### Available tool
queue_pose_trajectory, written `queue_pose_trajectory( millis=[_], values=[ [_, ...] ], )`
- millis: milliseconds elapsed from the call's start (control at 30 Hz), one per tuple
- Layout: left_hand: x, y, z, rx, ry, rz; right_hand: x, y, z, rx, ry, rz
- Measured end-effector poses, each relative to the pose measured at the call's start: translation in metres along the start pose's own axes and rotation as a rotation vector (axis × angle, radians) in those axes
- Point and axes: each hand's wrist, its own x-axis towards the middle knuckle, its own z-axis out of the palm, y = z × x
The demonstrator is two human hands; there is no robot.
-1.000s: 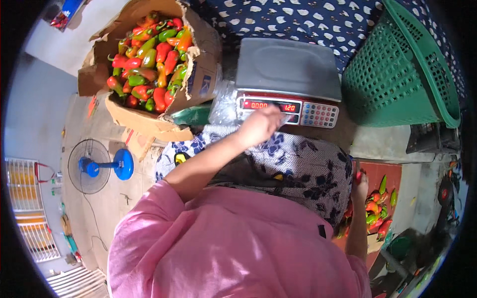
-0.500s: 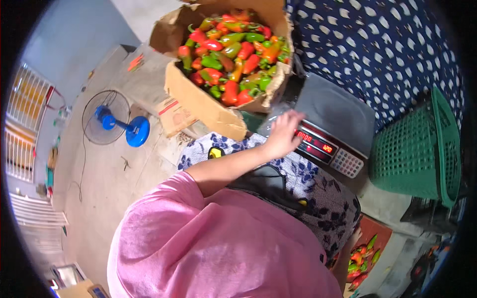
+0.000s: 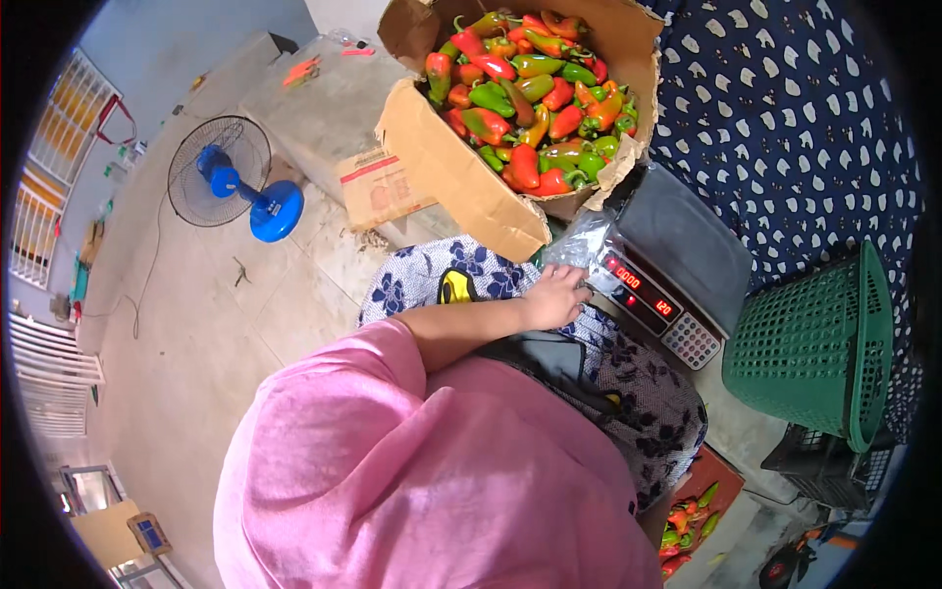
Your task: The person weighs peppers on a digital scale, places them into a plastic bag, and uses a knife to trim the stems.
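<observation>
1. The scale [image 3: 677,250] sits on a slant, not far from the left hand [image 3: 556,296]. Its top is flat, grey and shiny. I see small red numbers glowing on its dark front, and a patch of little round buttons at one end. It's switched on.
2. The plastic bag [image 3: 587,239] is see-through, crumpled and shiny. It lies right beside the scale, close to the left fingertips. I can't tell if they touch it.
3. The peppers [image 3: 685,530] lie on their sides in a loose pile, low on the right. They are red, orange and green.
</observation>
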Motion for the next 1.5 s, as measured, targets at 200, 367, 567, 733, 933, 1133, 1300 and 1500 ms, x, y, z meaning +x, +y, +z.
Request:
queue_pose_trajectory(
  millis=[200, 367, 567, 733, 933, 1133, 1300, 1500],
  values=[
    [0.005, 0.035, -0.08, -0.097, 0.079, 0.386, 0.04, -0.031, -0.024, 0.651, 0.102, 0.021],
    [0.021, 0.029, -0.232, 0.012, 0.388, 0.376, -0.043, -0.249, -0.053, 1.024, 0.063, -0.135],
    [0.028, -0.094, -0.283, 0.56, 0.011, -0.447, -0.067, -0.429, 0.014, 1.255, -0.421, -0.316],
    [0.05, -0.095, -0.283, 0.634, -0.096, -0.324, -0.074, -0.417, 0.095, 1.504, -0.866, -0.107],
    [0.062, -0.103, -0.288, 0.894, -0.133, 0.155, -0.07, -0.411, 0.074, 1.425, -0.918, -0.24],
    [0.04, -0.06, -0.28, -0.489, 0.444, -0.239, -0.075, -0.413, 0.058, 1.305, -0.833, -0.477],
    [0.035, 0.035, -0.203, -2.063, 0.261, -0.281, -0.09, -0.414, 0.063, 1.285, -0.91, -0.517],
    [0.026, 0.07, -0.165, -1.32, 0.06, -0.43, -0.116, -0.41, 0.064, 0.722, -0.917, -0.914]
  ],
)
